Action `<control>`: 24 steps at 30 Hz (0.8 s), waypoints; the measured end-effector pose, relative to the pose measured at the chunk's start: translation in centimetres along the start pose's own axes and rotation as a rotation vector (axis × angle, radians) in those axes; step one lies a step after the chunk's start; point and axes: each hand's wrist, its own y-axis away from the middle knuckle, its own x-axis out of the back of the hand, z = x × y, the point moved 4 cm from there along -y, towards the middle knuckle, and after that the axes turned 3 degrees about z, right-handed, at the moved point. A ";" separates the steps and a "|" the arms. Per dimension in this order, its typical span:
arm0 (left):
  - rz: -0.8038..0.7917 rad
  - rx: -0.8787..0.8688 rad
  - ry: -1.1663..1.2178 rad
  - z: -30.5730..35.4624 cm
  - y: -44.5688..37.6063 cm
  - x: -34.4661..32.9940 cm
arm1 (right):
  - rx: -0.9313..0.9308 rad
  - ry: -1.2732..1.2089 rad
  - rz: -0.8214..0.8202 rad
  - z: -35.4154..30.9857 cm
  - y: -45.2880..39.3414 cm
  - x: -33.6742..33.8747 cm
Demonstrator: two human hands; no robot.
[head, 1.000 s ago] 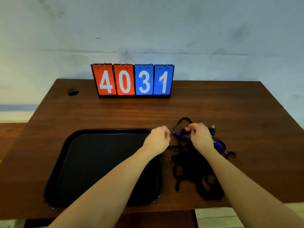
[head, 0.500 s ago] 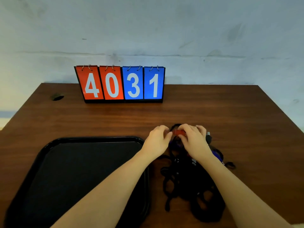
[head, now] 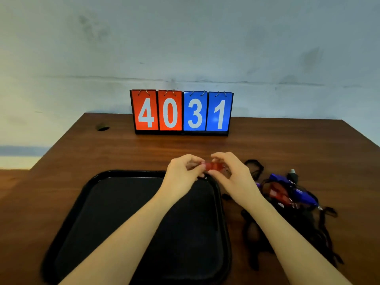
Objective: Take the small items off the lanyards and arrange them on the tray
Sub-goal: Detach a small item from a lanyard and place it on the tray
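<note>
A small red item (head: 214, 167) is pinched between my left hand (head: 183, 173) and my right hand (head: 233, 173), held just above the far right corner of the black tray (head: 98, 202). The tray lies on the table at the left with nothing in it. To the right of the tray sits a tangle of black lanyards (head: 292, 229). Another red item (head: 278, 193) and blue items (head: 302, 195) lie on that pile, still among the cords. My right forearm covers part of the pile.
A flip scoreboard (head: 182, 112) reading 4031 stands at the back of the brown wooden table (head: 287, 145), against a pale wall. A dark cable hole (head: 102, 127) is at the far left of the tabletop.
Both hands have lifted the red item off the lanyard pile and carried it left, over the tray's far right corner. The camera view has shifted.
</note>
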 end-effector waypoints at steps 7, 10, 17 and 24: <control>0.137 -0.034 0.118 -2.8 1.3 5.4 | -0.214 -0.252 -0.019 -0.9 -0.4 -4.2; 0.186 -0.072 0.133 -3.9 1.5 6.9 | -0.194 -0.346 0.020 -1.0 -0.5 -5.5; 0.264 -0.110 0.188 -5.2 1.8 8.1 | -0.071 -0.309 0.091 -1.8 -1.5 -6.3; 0.262 -0.141 0.302 -4.8 2.9 8.6 | 0.073 -0.185 0.167 -2.6 -1.3 -5.0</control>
